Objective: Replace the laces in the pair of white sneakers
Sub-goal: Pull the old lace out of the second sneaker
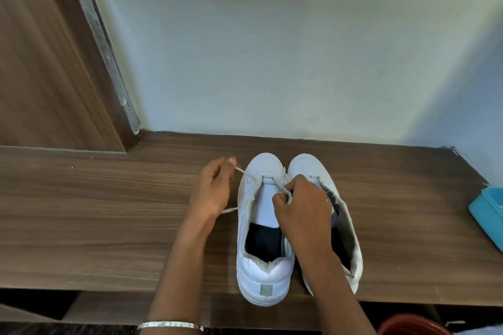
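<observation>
**One row threaded, nearly everything left to lace**

Nearest to us, a silver bracelet (pixel 170 325) circles the left wrist, and a red-brown rim (pixel 408 325) peeks in at the near right.

In the head view, both forearms reach over a wooden shelf (pixel 109 212) to the pair, which stands with toes toward the wall (pixel 272 62). The left sneaker (pixel 262 275) has its heel toward us and its tongue bare. A white lace (pixel 246 172) crosses only the farthest eyelets, by the toe. The left hand (pixel 215 187), just left of that shoe, pinches one strand between thumb and fingertips, the strand running taut to the eyelet. A loose bit of lace shows beside the wrist. The right hand (pixel 302 207) has its fingers curled tight on the other strand, over the right edge of the same shoe's opening. The right sneaker (pixel 351 231) stands right against its mate, mostly hidden under that hand, and we see no lace in the part that shows. A blue container (pixel 487 212) lies well apart at the right edge.

We judge the job barely begun. No old laces are in view, so the stripping looks done. The remaining rows of the left sneaker and, it seems, all of the right one are left.
</observation>
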